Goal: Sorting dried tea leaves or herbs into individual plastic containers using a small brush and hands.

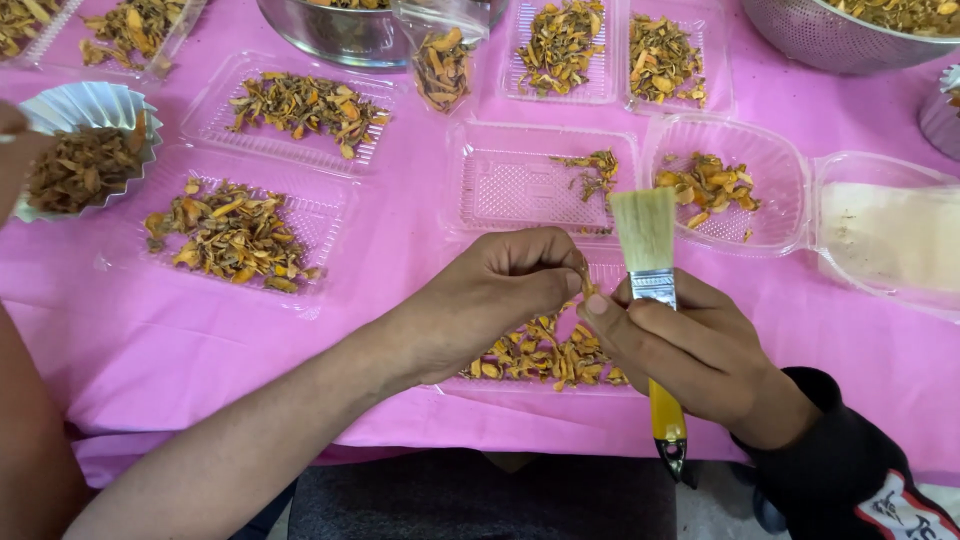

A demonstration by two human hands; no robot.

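Observation:
My left hand (500, 295) pinches a small orange dried piece (587, 288) between thumb and fingers. My right hand (690, 350) grips a flat paintbrush (650, 280) with pale bristles, a metal band and a yellow handle, bristles pointing away from me; its fingertips also touch the dried piece. Both hands hover over a clear plastic tray (612, 262) holding orange-brown dried pieces (545, 355), partly hidden by the hands.
A pink cloth (400, 230) covers the table. Several clear trays of dried pieces (235, 235) lie around, with a near-empty tray (520, 185), a clear clamshell (740, 185), a fluted foil cup (85, 145), a metal bowl (340, 35) and a colander (830, 40). Another person's arm (30, 440) is at left.

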